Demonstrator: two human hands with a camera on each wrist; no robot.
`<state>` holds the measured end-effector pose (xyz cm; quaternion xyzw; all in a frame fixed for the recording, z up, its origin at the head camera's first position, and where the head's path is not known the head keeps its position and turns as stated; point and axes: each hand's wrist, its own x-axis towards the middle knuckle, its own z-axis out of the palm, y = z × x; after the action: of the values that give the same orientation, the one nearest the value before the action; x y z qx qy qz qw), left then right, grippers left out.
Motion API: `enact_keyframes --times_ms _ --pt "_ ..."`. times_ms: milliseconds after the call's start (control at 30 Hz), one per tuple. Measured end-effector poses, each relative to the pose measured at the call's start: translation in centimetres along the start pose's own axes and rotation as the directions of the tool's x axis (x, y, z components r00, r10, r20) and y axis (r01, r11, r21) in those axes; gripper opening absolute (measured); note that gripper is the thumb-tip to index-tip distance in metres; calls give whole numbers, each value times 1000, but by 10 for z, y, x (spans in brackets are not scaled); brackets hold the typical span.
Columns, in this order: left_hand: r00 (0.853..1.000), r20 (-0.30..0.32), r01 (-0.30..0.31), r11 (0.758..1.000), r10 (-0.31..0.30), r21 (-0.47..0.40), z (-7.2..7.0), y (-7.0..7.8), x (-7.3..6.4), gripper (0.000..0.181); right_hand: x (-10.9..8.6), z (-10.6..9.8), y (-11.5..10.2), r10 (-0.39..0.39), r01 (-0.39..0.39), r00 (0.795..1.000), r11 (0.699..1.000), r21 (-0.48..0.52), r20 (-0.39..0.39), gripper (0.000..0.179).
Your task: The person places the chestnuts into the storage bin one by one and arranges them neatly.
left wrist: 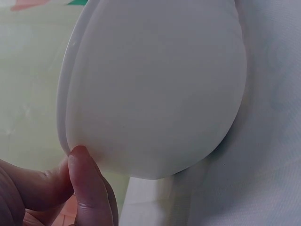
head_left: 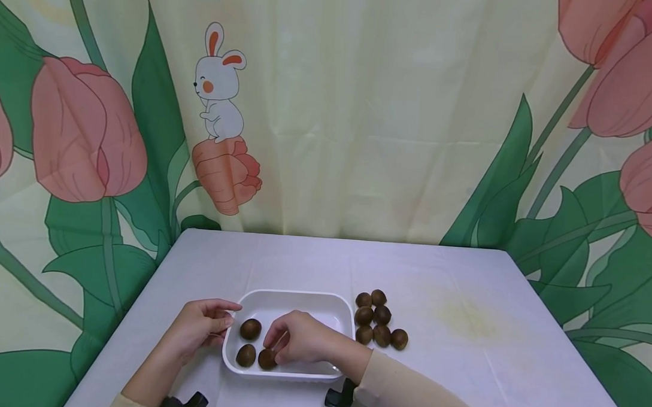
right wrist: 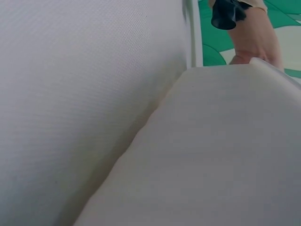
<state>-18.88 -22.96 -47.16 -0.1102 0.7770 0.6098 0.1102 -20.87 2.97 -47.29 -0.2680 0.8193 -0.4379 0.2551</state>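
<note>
A white tray [head_left: 282,374] with a raised rim stands on the table. Its left part holds 3 round, brown, shiny nuts, possibly chestnuts: one nut [head_left: 250,329] at the back, another nut [head_left: 246,356] in front of it, and a third nut [head_left: 267,359] to the right. My right hand [head_left: 305,337] reaches over the tray and pinches that third nut from above; some fingertips are hidden. With thumb and finger, my left hand [head_left: 200,326] holds the tray's left rim. In the left wrist view, the thumb [left wrist: 82,162] lies against the tray's outer wall [left wrist: 155,94].
Several more brown nuts [head_left: 380,335] sit in a cluster of short rows just right of the tray. A white cloth [head_left: 460,364] covers the table. Behind it hangs a curtain [head_left: 360,139] printed with tulips and a rabbit.
</note>
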Motion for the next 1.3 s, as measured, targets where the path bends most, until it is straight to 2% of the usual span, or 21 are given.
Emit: enact_keyframes --times_ms 533,767,1133,1300 --pt "999 -21 27 1000 -27 2 -2 -1 2 32 5 -5 -1 22 -21 1000 997 81 -19 30" --pt "999 -24 40 999 -40 -3 -1 0 2 32 3 -11 -4 29 -25 999 976 217 -15 26" --pt "999 -17 35 999 -36 -10 1 2 2 33 -7 -27 -7 11 -10 1000 951 310 -2 29" --pt "1000 -6 27 1000 -27 -12 0 1 2 33 -13 -35 -5 14 -12 1000 949 315 -5 30"
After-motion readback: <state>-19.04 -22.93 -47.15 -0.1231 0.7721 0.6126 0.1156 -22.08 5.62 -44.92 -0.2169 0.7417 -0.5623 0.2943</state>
